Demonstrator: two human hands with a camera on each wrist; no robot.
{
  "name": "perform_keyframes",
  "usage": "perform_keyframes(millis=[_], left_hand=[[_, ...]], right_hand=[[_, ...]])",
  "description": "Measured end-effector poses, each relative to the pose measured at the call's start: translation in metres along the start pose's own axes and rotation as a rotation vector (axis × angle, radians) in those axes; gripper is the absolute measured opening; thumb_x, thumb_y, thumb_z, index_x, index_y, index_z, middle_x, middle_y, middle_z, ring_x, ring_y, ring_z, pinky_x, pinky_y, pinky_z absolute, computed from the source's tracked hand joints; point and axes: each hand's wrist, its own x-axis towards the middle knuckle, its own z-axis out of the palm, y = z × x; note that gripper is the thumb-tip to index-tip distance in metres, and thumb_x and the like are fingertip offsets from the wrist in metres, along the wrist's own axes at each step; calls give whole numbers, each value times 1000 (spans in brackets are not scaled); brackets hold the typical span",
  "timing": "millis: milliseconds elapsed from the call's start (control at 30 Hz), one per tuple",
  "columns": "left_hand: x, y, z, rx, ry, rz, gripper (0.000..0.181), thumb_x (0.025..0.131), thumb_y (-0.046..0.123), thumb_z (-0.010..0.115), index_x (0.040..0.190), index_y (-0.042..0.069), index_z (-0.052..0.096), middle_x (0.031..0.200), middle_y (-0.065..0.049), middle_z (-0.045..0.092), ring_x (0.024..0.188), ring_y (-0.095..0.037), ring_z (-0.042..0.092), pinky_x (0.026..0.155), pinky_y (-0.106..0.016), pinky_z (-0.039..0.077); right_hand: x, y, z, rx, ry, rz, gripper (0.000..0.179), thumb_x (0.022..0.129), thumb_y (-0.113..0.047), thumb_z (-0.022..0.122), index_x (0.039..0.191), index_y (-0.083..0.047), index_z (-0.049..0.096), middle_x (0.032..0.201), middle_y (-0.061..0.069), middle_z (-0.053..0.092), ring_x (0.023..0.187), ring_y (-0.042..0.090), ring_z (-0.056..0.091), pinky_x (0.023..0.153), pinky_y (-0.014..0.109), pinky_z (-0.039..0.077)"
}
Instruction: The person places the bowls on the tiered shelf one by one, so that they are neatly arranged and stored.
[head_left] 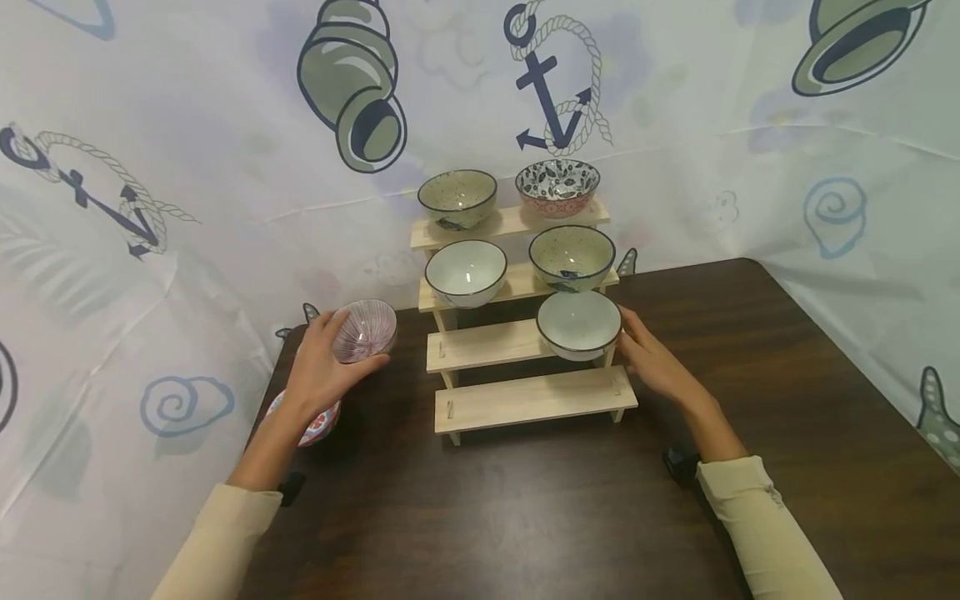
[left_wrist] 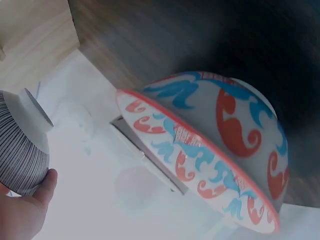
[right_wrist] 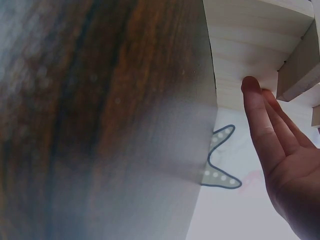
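My left hand [head_left: 318,371] grips a small bowl with thin purple stripes [head_left: 366,332] by its side, left of the wooden tiered stand [head_left: 536,400]. In the left wrist view, the striped bowl [left_wrist: 22,145] appears at the left edge with the thumb against its side. Beside the stand's right side is my right hand [head_left: 654,357], its fingers extended near a white dark-rimmed bowl [head_left: 577,323]. That bowl sits on the right of the second step from the bottom. The right wrist view shows straight fingers [right_wrist: 265,125] close to the wooden stand; contact is unclear.
A red-and-blue patterned bowl [left_wrist: 215,145] stands on the dark table [head_left: 480,517] below my left forearm. Higher steps hold another white bowl [head_left: 467,273], two speckled green bowls [head_left: 572,257] and a leaf-patterned bowl [head_left: 557,187]. A printed cloth [head_left: 225,208] hangs behind.
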Motion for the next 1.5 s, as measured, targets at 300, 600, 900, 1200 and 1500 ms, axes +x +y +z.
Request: perform_keyframes(millis=[300, 600, 900, 1200, 1500], left_hand=[[-9, 4, -9, 30, 0, 32, 103, 80, 59, 81, 159, 10, 38, 162, -25, 34, 146, -50, 35, 107, -77, 37], [-14, 11, -18, 24, -15, 66, 104, 79, 58, 83, 160, 12, 38, 162, -23, 34, 144, -49, 37, 105, -76, 39], [-20, 18, -28, 5, -30, 101, 101, 78, 56, 85, 159, 15, 40, 163, -22, 34, 145, -50, 37, 107, -76, 36], [-29, 24, -31, -27, -16, 134, 97, 77, 51, 88, 157, 18, 44, 161, -19, 38, 141, -48, 41, 104, -75, 40], [-40, 26, -32, -26, 0, 159, 98, 75, 47, 90, 156, 15, 46, 161, -17, 39, 143, -44, 42, 105, -72, 40]], right_hand=[[0, 0, 1, 0, 3, 17, 59, 113, -43, 29, 167, -29, 9, 167, 26, 27, 141, 57, 44, 96, 69, 52], [-1, 1, 1, -1, 7, 15, 59, 113, -39, 28, 167, -28, 9, 165, 27, 30, 140, 56, 45, 94, 65, 54], [-1, 0, 0, 6, 11, 17, 60, 113, -44, 28, 167, -27, 8, 168, 26, 24, 142, 59, 41, 97, 71, 50], [-1, 0, 0, 19, 7, 21, 61, 113, -45, 27, 168, -28, 7, 169, 26, 21, 143, 60, 38, 98, 74, 48], [1, -2, 0, 33, -6, 12, 59, 113, -40, 28, 167, -29, 7, 169, 25, 23, 143, 59, 39, 98, 73, 48]])
